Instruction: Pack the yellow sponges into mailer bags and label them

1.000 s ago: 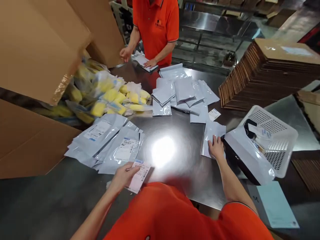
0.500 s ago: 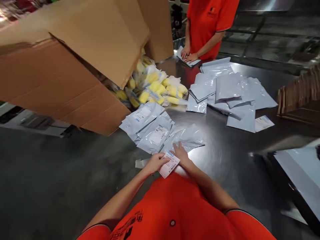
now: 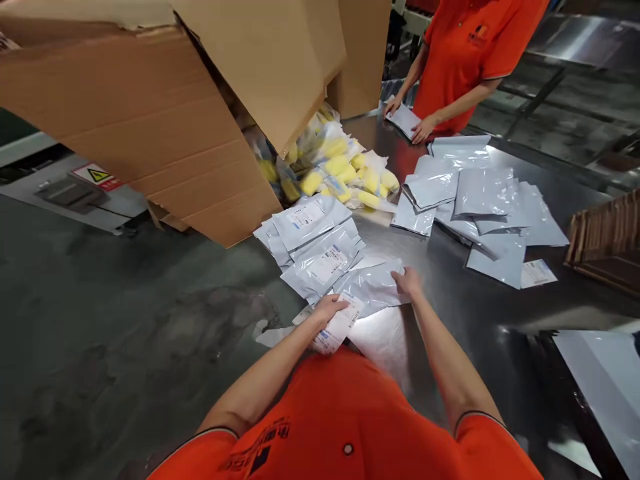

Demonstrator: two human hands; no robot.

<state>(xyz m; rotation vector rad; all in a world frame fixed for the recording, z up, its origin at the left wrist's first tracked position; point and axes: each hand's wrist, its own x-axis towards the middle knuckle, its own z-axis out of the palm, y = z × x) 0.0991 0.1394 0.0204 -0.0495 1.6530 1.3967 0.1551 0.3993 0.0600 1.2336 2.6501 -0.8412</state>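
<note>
In my left hand (image 3: 330, 309), the fingers close on a white printed shipping label (image 3: 353, 311) with a barcode. More label paper (image 3: 327, 343) hangs below that hand. My right hand (image 3: 409, 283) grips the right end of a glossy grey poly mailer (image 3: 375, 288), which lies on the metal table in front of me. The label overlaps the mailer's left part; whether it is stuck there I cannot tell. Just beyond lie labelled mailers, one with its label up (image 3: 330, 263) and another behind it (image 3: 313, 215), overlapping in a stack.
A big cardboard box (image 3: 165, 127) tilts at the left, with yellow items in clear bags (image 3: 345, 167) spilling out. Grey mailers (image 3: 483, 193) are heaped at the right, near a loose label (image 3: 537, 273) and brown cardboard (image 3: 607, 230). Across the table (image 3: 450, 313), a co-worker's hands (image 3: 425, 127) hold a mailer.
My right hand has moved right, from beside the label to the mailer's right end. My left hand keeps the label, now over the mailer's left part. The view has shifted.
</note>
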